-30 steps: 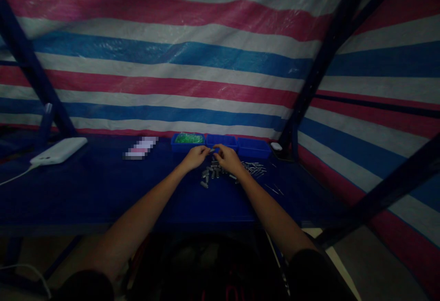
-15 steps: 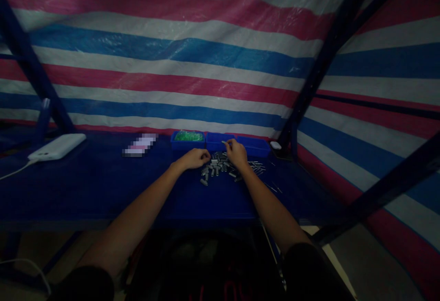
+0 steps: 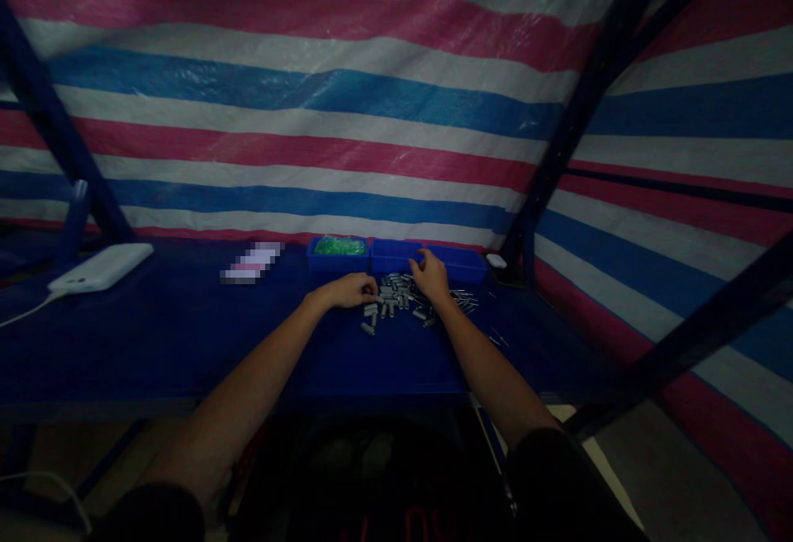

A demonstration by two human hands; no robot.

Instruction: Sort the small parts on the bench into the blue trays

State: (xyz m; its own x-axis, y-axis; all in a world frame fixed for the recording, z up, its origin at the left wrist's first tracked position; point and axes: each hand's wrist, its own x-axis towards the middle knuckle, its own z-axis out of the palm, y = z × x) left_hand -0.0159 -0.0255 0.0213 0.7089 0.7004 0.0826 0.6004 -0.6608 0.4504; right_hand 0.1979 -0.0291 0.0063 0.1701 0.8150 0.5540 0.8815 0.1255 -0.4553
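A loose pile of small grey cylindrical pieces lies on the blue table. At its left edge is my left hand, its fingers curled together; what they hold, if anything, is too small and dark to make out. My right hand is over the right side of the pile, just in front of the middle blue bin. Its thumb and index finger are apart, with nothing seen between them. Thin metal pins lie scattered to the right of that hand.
A blue bin with green pieces stands left of the middle bin, another blue bin to its right. A white power bank with a cable and a blurred phone-like item lie leftward. A small white case sits far right.
The small piece that was between my right fingertips is no longer seen there, and those fingers have parted. My left hand has shifted slightly down toward the pile.
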